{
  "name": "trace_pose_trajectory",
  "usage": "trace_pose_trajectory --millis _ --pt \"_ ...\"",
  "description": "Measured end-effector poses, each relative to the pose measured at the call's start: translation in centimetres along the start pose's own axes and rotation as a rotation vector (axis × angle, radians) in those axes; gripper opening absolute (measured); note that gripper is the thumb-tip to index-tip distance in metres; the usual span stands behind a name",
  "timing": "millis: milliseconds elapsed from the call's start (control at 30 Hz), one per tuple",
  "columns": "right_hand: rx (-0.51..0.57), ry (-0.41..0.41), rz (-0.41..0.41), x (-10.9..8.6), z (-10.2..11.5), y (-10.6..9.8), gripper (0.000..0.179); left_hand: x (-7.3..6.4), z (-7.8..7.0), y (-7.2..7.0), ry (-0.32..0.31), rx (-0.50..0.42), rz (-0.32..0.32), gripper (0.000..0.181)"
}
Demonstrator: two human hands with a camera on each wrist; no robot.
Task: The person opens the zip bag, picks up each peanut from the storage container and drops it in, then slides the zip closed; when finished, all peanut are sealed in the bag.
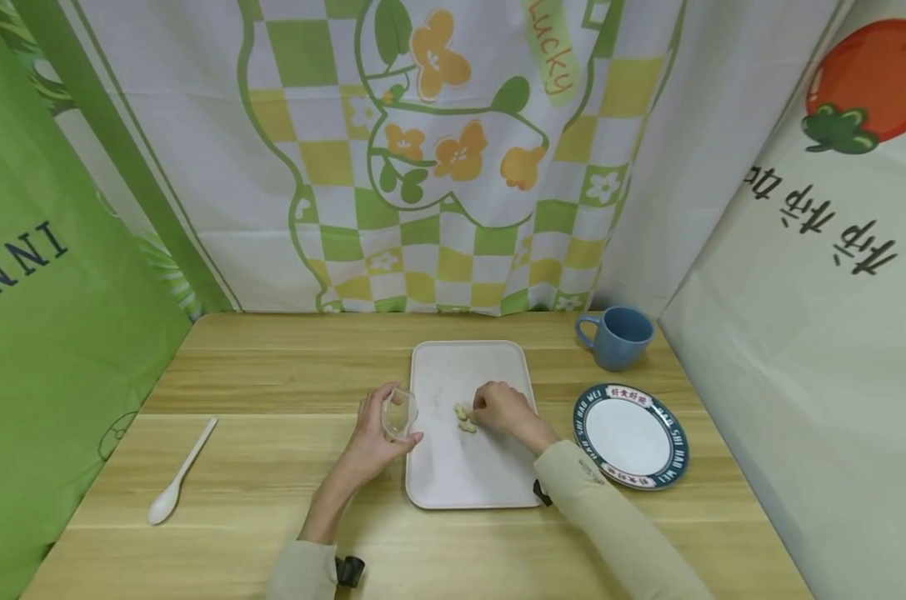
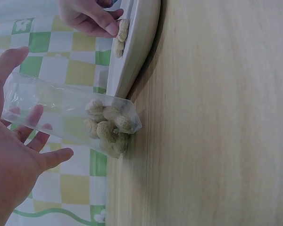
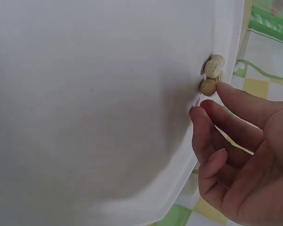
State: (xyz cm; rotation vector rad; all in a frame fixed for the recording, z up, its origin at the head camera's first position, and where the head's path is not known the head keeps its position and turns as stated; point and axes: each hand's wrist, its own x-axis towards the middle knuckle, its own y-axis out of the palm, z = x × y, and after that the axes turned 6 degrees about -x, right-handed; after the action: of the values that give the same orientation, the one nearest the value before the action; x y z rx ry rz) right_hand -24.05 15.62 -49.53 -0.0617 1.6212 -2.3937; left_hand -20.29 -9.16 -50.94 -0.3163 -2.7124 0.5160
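My left hand [image 1: 373,437] grips a clear plastic bag [image 2: 61,101] near its mouth, left of the tray. Several unshelled peanuts [image 2: 108,125] lie in the bag's bottom, which is close to the tabletop. On the pale tray [image 1: 471,475] is a small cluster of peanuts [image 1: 463,419]. My right hand [image 1: 501,406] is just right of that cluster, over the tray. Its thumb tip touches or nearly touches a peanut [image 3: 208,87]. The bent fingers stand apart from the thumb, and no peanut shows between them.
On the wooden table [image 1: 272,483], a white spoon [image 1: 182,471] lies at the left. A plate [image 1: 631,436] with a dark patterned rim sits right of the tray, and a blue mug [image 1: 623,337] stands behind it. Printed cloths [image 1: 453,250] hang round the table.
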Motion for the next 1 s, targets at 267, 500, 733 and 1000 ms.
trace_pose_trajectory --millis 267,500,733,1000 --pt "-0.036 0.021 0.007 0.0 0.3 0.3 0.014 0.1 0.0 0.1 0.008 0.011 -0.004 0.083" --pt "-0.052 -0.011 -0.021 0.2 0.1 0.7 0.018 0.2 0.2 0.1 0.01 0.011 -0.003 0.084" --pt "-0.062 -0.054 -0.073 0.2 -0.3 1.1 0.014 0.1 0.2 0.1 -0.016 -0.004 0.011 0.083" --pt "-0.013 -0.095 -0.245 0.0 0.1 -0.6 0.004 0.1 0.2 0.1 -0.025 -0.014 0.017 0.084"
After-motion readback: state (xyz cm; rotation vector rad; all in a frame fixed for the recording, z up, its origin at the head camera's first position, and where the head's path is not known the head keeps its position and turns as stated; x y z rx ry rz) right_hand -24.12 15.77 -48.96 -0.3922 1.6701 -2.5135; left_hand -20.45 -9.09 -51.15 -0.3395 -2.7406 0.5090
